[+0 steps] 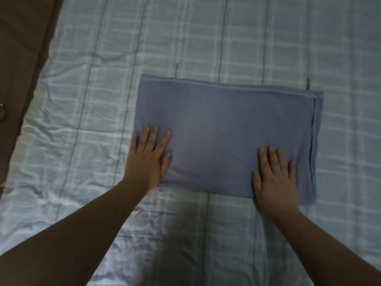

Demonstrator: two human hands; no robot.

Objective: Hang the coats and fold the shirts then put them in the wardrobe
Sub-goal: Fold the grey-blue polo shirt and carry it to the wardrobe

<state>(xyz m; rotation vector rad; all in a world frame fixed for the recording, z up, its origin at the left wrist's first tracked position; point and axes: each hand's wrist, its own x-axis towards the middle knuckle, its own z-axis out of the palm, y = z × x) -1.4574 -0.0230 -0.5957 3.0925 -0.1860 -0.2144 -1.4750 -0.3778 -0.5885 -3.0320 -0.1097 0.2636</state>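
The folded blue cotton shirt (224, 137), long axis left-right, is pressed flat beneath the spread left hand (149, 159) and right hand (274, 178).

Bed (247, 42) filling most of the frame, covered by a wrinkled pale blue checked sheet (82, 112), a blue shirt (222, 131) folded into a flat rectangle lying on it right of centre, brown fabric (18, 48) over the sheet's upper left edge

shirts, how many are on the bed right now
1. A blue shirt, folded into a rectangle, lies flat on the checked bed, with the left hand on its near left corner and the right hand on its near right part. Others may lie out of frame.
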